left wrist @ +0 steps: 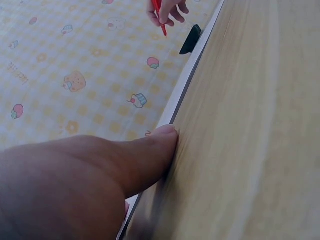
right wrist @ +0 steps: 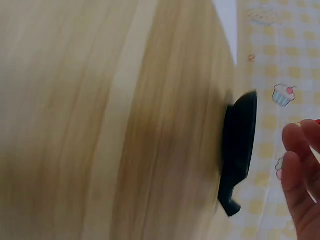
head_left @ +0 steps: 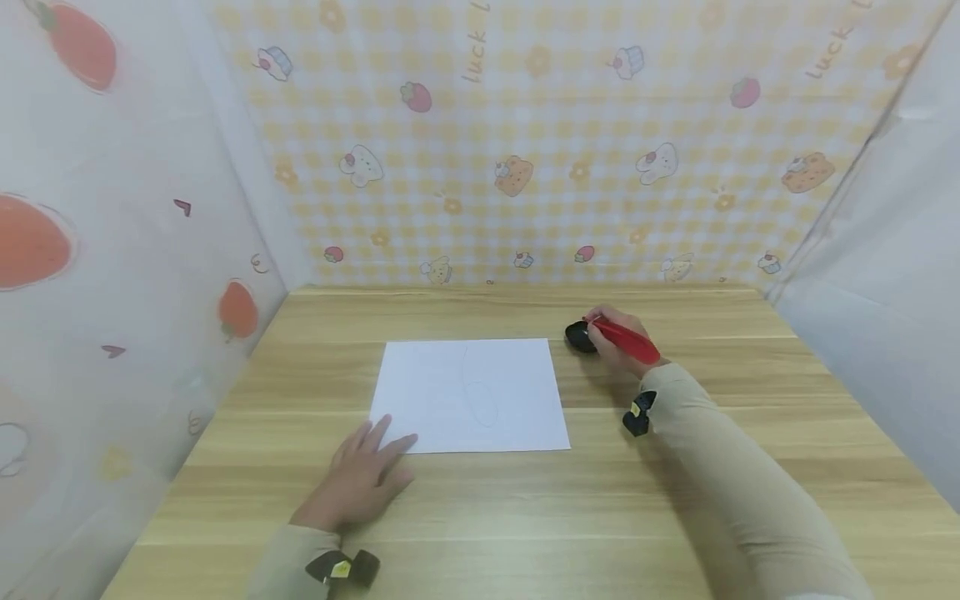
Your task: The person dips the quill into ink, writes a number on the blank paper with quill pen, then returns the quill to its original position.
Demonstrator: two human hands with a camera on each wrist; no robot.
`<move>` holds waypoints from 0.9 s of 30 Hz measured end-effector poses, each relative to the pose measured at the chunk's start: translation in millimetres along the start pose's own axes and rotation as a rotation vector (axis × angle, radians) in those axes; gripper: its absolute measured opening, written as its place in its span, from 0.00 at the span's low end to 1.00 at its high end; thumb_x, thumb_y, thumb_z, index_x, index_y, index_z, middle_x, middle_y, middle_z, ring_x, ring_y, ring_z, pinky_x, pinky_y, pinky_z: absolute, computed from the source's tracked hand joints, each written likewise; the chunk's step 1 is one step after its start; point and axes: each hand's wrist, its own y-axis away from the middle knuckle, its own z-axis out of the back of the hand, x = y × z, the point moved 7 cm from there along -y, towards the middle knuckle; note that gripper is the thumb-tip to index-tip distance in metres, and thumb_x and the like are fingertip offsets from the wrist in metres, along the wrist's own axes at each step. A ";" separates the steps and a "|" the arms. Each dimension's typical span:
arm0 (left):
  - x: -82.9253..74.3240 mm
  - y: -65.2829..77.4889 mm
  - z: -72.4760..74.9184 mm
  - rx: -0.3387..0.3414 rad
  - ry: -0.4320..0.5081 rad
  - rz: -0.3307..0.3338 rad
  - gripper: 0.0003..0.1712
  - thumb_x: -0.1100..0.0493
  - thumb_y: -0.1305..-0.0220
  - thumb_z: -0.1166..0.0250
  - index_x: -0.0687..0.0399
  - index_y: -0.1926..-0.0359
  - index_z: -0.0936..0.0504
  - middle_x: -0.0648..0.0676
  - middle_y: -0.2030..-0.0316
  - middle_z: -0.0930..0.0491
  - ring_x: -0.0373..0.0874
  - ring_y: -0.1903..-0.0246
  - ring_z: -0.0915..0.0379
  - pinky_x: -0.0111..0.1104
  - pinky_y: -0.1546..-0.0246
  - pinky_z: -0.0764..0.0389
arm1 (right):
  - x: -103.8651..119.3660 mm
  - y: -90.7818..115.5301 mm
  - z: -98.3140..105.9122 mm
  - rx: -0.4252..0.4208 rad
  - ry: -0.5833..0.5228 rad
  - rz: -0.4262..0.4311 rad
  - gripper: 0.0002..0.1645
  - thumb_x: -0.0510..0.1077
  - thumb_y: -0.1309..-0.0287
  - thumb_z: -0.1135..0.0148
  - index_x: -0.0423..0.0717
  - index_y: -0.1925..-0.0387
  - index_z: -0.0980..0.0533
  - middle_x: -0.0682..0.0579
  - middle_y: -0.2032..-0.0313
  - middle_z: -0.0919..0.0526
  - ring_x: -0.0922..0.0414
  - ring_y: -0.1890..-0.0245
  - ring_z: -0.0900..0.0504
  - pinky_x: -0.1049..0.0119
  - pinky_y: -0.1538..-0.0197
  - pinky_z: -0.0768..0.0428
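Observation:
A sheet of white paper (head_left: 427, 383) lies on the wooden table, with a faint line and loop drawn on it. My left hand (head_left: 358, 485) rests at its lower left corner, fingers spread and fingertips on the sheet. To the right of the paper, my right hand (head_left: 617, 358) pinches a red pen (head_left: 632, 341) with a broad, feather-like end. The pen's narrow end points down in the left wrist view. Close by the right fingers is a small black dish-like piece (head_left: 579, 337); in the right wrist view this black piece (right wrist: 240, 140) has a short bent tail.
The wooden table (head_left: 480, 517) meets a yellow-checked patterned backdrop (head_left: 465, 208) at its far edge. Patterned white sheeting (head_left: 135, 292) hangs on the left, and plain white sheeting (head_left: 900, 267) on the right. Each wrist carries a black strap-on camera (head_left: 640, 413).

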 end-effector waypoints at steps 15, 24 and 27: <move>6.9 2.3 -1.9 -0.006 -0.008 0.001 0.29 0.41 0.30 0.47 0.46 0.33 0.30 0.68 0.28 0.49 0.74 0.31 0.60 0.67 0.36 0.59 | -9.9 0.5 16.5 0.016 0.388 0.301 0.13 0.29 0.51 0.40 0.36 0.60 0.24 0.42 0.72 0.16 0.46 0.77 0.19 0.48 0.71 0.20; 3.8 0.6 -0.7 0.002 -0.003 0.000 0.29 0.43 0.30 0.45 0.46 0.32 0.30 0.68 0.28 0.49 0.74 0.31 0.60 0.66 0.36 0.59 | -37.2 2.1 12.0 0.169 0.503 0.228 0.12 0.30 0.50 0.34 0.39 0.61 0.23 0.45 0.70 0.15 0.46 0.71 0.17 0.50 0.67 0.18; 2.0 0.5 -0.2 0.006 0.000 0.001 0.29 0.45 0.31 0.44 0.47 0.33 0.29 0.68 0.28 0.49 0.74 0.31 0.60 0.66 0.36 0.59 | -42.9 3.5 9.9 0.206 0.535 0.224 0.14 0.29 0.51 0.33 0.41 0.61 0.22 0.46 0.69 0.14 0.47 0.71 0.17 0.51 0.67 0.18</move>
